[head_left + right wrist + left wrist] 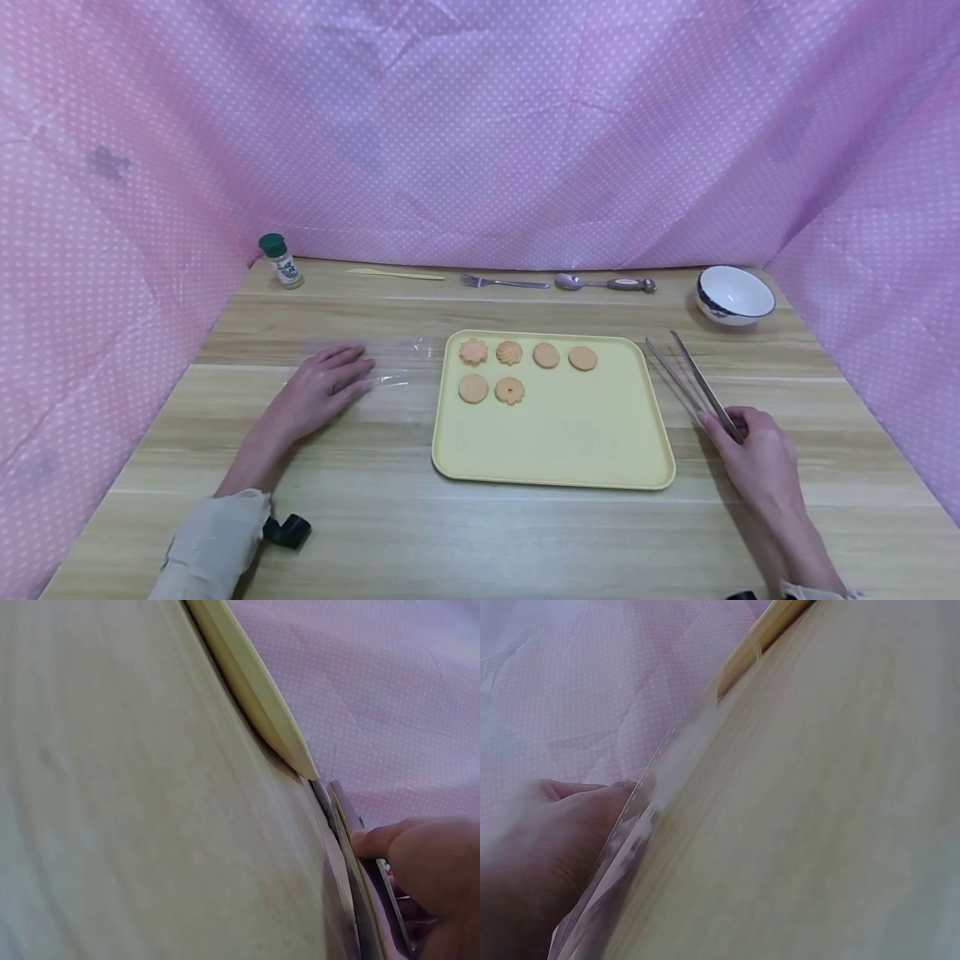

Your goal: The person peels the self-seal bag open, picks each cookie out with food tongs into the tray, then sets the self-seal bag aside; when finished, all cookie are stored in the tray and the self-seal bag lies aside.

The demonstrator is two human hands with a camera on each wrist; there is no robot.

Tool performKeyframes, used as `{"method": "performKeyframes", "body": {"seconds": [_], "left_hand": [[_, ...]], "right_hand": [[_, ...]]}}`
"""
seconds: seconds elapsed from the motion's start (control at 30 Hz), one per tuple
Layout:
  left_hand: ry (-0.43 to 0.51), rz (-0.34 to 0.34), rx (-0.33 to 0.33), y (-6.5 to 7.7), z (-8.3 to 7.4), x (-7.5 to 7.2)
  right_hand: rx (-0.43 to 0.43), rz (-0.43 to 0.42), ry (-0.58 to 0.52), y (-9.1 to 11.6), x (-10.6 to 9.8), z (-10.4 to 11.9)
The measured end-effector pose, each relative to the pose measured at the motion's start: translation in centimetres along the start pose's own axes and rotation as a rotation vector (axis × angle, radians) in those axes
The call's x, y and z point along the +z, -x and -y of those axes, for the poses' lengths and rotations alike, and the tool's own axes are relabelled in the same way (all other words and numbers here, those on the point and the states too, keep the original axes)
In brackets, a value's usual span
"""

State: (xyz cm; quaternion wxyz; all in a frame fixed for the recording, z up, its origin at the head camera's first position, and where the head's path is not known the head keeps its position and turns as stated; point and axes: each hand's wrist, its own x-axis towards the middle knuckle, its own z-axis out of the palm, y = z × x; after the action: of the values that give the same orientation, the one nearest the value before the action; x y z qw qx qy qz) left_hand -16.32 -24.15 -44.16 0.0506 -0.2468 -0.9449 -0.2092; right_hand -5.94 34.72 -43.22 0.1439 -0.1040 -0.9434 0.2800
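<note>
My left hand (318, 392) lies palm down on a clear plastic bag (405, 358), its fingers loosely extended. In the left wrist view the film (679, 761) stretches out past that hand. My right hand (757, 458) holds metal tongs (705, 385) between thumb and fingers, with the tips spread apart and pointing away from me, just right of the tray. Between the hands sits a yellow tray (585, 442). On it, round and flower-shaped cookies (473, 389) form a back row of several and a second row of two at the left. The tongs touch no cookie.
Along the back edge stand or lie a green-capped shaker (285, 267), a yellow knife (397, 273), a fork (510, 283) and a spoon (600, 283). A white bowl (738, 292) is at the back right. Pink dotted cloth (480, 167) hangs around the wooden table (375, 517).
</note>
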Motion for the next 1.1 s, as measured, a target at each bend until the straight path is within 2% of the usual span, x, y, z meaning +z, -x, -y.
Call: {"method": "performKeyframes", "body": {"seconds": [0.17, 0.4, 1.1], "left_hand": [[-0.012, -0.004, 0.0, 0.06, -0.04, -0.05], [-0.022, -0.008, 0.002, 0.21, -0.03, -0.17], [-0.01, -0.015, -0.006, 0.19, -0.09, -0.04]], "right_hand": [[0.019, -0.001, 0.01, 0.11, 0.16, 0.01], [0.009, -0.048, 0.036, -0.12, 0.58, 0.2], [0.006, -0.041, 0.074, 0.06, 0.79, 0.37]]}}
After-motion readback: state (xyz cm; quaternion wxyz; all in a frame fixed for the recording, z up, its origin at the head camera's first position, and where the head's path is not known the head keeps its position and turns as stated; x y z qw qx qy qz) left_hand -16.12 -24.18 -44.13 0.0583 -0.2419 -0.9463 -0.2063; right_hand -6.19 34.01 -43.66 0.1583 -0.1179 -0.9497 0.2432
